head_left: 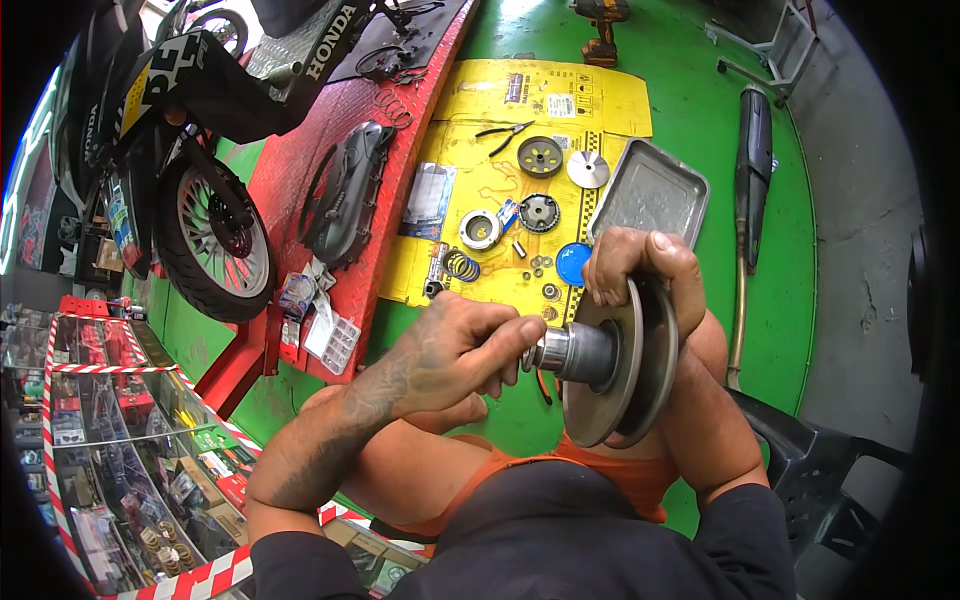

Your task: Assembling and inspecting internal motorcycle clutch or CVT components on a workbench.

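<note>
In front of my body I hold a metal driven pulley (604, 400), made of two parallel discs with a stepped shiny hub (577, 352) pointing left. My right hand (645, 262) is closed over the discs' upper edge, with its thumb raised and fingertips on the near disc. My left hand (475, 350) pinches at the hub's outer end; whatever lies between those fingertips is mostly hidden. Below, on yellow cardboard (590, 95), lie a round drum (541, 157), a silver disc (588, 170), a dark finned round part (539, 212), a metal ring (481, 230) and a coil spring (461, 266).
A metal tray (655, 190) and a blue lid (573, 265) lie beyond my right hand. Pliers (503, 136) and a cordless drill (600, 30) are farther off. A red ramp (270, 170) carries a motorcycle (215, 230). A glass showcase (130, 440) stands left, an exhaust (752, 200) right.
</note>
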